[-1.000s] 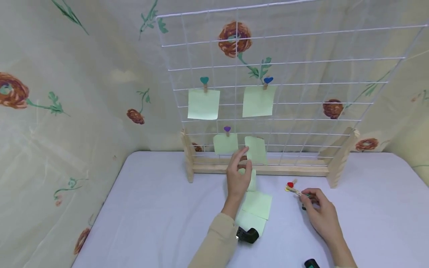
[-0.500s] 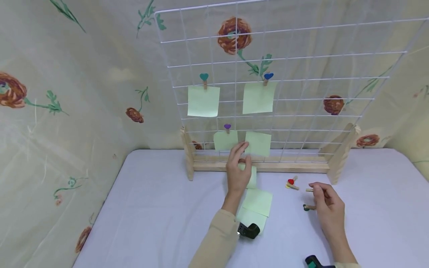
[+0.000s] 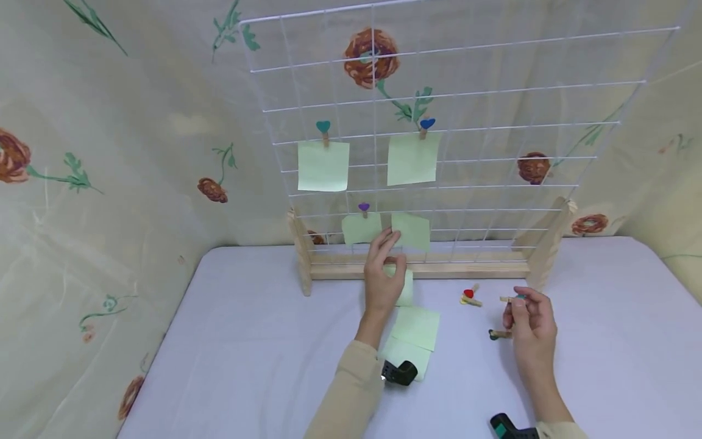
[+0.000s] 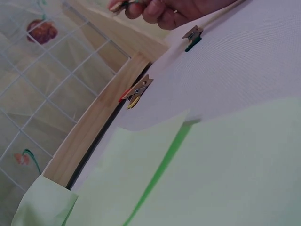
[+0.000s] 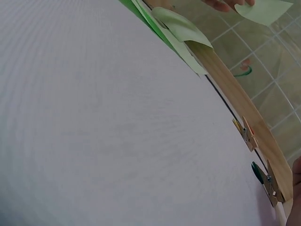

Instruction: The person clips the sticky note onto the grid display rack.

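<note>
My left hand (image 3: pixel 384 280) is raised to the white wire grid, its fingertips holding the left edge of a pale green sticky note (image 3: pixel 412 231). In the right wrist view, this sticky note (image 5: pixel 265 10) sticks out from the fingers. My right hand (image 3: pixel 534 326) pinches a small wooden clothespin (image 3: pixel 506 299) with a teal decoration, just above the table. Below its fingers lies a clothespin with a dark green decoration (image 3: pixel 500 335). To the left are clothespins with red and yellow decorations (image 4: pixel 137 91), lying together.
The wire grid (image 3: pixel 471 186) stands in a wooden base (image 3: pixel 466 270). Clothespins with hearts fix three notes to it, including the upper left note (image 3: pixel 323 167). More sticky notes (image 3: pixel 415 328) lie on the white table (image 3: pixel 263 341) beside the left forearm.
My right hand has lifted a clothespin off the table and moved slightly right and away from the others. The note in my left hand has turned to face forward more, then tilted slightly.
</note>
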`<state>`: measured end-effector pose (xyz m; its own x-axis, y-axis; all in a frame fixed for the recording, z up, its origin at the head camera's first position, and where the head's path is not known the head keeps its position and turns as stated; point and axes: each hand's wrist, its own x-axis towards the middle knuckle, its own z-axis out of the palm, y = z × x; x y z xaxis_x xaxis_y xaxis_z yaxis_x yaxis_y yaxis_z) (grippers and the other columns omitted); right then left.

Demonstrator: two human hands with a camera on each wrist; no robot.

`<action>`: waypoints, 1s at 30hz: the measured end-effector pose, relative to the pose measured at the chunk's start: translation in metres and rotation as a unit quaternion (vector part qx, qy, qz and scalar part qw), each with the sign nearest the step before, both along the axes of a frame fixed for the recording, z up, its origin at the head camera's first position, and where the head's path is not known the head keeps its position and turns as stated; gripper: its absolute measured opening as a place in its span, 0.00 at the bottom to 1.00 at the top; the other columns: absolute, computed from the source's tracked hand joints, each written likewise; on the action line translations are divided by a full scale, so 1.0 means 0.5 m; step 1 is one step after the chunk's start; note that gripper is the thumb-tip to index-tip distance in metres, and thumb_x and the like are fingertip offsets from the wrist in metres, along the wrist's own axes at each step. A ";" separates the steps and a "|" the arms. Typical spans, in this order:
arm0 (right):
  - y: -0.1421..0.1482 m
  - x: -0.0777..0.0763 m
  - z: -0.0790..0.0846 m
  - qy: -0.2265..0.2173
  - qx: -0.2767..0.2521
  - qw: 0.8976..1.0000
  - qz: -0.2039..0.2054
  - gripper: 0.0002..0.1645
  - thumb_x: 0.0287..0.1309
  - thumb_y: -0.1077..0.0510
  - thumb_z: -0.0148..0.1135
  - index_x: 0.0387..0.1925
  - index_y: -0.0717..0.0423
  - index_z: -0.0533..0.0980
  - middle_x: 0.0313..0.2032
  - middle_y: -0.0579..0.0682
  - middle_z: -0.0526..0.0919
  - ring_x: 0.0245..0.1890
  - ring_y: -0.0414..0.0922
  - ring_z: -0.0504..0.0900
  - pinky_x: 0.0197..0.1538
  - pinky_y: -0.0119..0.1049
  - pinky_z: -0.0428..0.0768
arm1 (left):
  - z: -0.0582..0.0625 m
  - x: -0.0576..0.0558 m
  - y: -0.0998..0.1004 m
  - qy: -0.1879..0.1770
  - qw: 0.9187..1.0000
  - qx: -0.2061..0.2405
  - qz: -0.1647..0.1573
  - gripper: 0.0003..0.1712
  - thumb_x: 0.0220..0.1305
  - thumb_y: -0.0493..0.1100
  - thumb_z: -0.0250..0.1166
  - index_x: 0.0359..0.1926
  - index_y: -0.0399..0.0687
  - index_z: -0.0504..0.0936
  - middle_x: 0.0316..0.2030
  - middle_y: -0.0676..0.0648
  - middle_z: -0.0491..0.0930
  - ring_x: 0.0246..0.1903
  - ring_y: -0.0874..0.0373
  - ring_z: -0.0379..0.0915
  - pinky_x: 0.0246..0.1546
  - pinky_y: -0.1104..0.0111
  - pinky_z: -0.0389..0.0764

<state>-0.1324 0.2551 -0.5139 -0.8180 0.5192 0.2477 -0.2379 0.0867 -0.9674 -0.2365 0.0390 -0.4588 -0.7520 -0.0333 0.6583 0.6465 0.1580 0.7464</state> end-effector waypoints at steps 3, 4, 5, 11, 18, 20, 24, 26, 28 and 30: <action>0.001 -0.004 0.004 0.030 -0.053 0.998 -0.001 0.17 0.64 0.66 0.53 0.54 0.60 0.68 0.29 0.50 0.78 0.25 0.39 0.74 0.27 0.22 0.75 | 0.006 -0.001 -0.005 0.001 1.000 -0.007 -0.006 0.24 0.54 0.23 0.59 0.55 0.31 0.75 0.59 0.36 0.70 0.55 0.45 0.72 0.38 0.69 0.82; 0.001 -0.004 0.006 0.037 -0.058 0.998 0.001 0.17 0.63 0.66 0.54 0.54 0.61 0.68 0.30 0.50 0.79 0.25 0.39 0.75 0.28 0.22 0.75 | 0.006 -0.002 -0.006 0.003 1.000 -0.007 -0.008 0.24 0.54 0.23 0.59 0.55 0.31 0.75 0.59 0.35 0.70 0.55 0.44 0.72 0.38 0.68 0.82; 0.001 -0.004 0.007 0.039 -0.050 0.998 0.000 0.17 0.63 0.66 0.54 0.54 0.62 0.69 0.30 0.50 0.78 0.26 0.39 0.75 0.28 0.22 0.76 | 0.006 -0.003 -0.007 0.005 1.000 -0.008 -0.009 0.24 0.54 0.23 0.59 0.55 0.30 0.75 0.59 0.35 0.70 0.55 0.44 0.71 0.38 0.68 0.82; -0.001 -0.004 0.019 0.039 0.038 0.998 -0.009 0.18 0.62 0.67 0.55 0.54 0.67 0.71 0.33 0.50 0.77 0.27 0.38 0.75 0.31 0.20 0.77 | 0.012 0.000 -0.009 0.008 1.000 -0.007 -0.017 0.24 0.53 0.23 0.60 0.54 0.29 0.75 0.58 0.33 0.70 0.56 0.41 0.71 0.38 0.63 0.83; -0.002 -0.007 0.027 0.081 0.017 0.997 0.008 0.20 0.57 0.73 0.57 0.53 0.72 0.71 0.40 0.47 0.81 0.34 0.37 0.79 0.35 0.20 0.77 | 0.016 0.005 -0.008 0.009 0.999 -0.011 -0.033 0.25 0.53 0.23 0.60 0.55 0.27 0.74 0.58 0.30 0.68 0.54 0.39 0.71 0.38 0.58 0.83; -0.003 -0.010 0.028 0.087 0.010 0.996 0.012 0.21 0.56 0.74 0.58 0.53 0.73 0.71 0.40 0.46 0.81 0.37 0.36 0.79 0.35 0.20 0.77 | 0.017 0.005 -0.008 0.008 0.999 -0.014 -0.038 0.25 0.53 0.23 0.60 0.56 0.27 0.73 0.59 0.30 0.67 0.54 0.38 0.71 0.38 0.57 0.82; -0.006 -0.015 0.034 0.082 0.006 0.997 0.011 0.20 0.54 0.73 0.60 0.50 0.73 0.72 0.39 0.47 0.81 0.39 0.37 0.78 0.35 0.19 0.77 | 0.019 0.006 -0.010 0.003 0.999 -0.014 -0.047 0.26 0.53 0.22 0.60 0.56 0.27 0.73 0.59 0.29 0.66 0.54 0.37 0.70 0.38 0.54 0.82; -0.008 -0.019 0.038 0.073 0.020 0.997 0.009 0.20 0.54 0.72 0.61 0.50 0.72 0.73 0.40 0.46 0.81 0.39 0.37 0.78 0.34 0.19 0.77 | 0.021 0.007 -0.010 0.000 0.999 -0.015 -0.052 0.26 0.53 0.23 0.60 0.57 0.27 0.72 0.60 0.29 0.65 0.54 0.37 0.70 0.39 0.54 0.81; -0.010 -0.023 0.046 0.069 0.031 0.997 0.009 0.20 0.54 0.72 0.61 0.50 0.71 0.73 0.40 0.45 0.81 0.39 0.37 0.78 0.34 0.19 0.77 | 0.022 0.008 -0.011 -0.002 0.998 -0.016 -0.056 0.26 0.53 0.23 0.60 0.57 0.27 0.72 0.60 0.29 0.65 0.54 0.37 0.69 0.40 0.55 0.81; -0.012 -0.028 0.056 0.074 0.040 0.996 0.012 0.20 0.53 0.73 0.61 0.50 0.72 0.73 0.39 0.45 0.81 0.39 0.36 0.78 0.34 0.19 0.77 | 0.024 0.009 -0.011 -0.004 0.998 -0.019 -0.059 0.26 0.53 0.24 0.60 0.56 0.27 0.72 0.60 0.29 0.64 0.54 0.37 0.69 0.40 0.55 0.81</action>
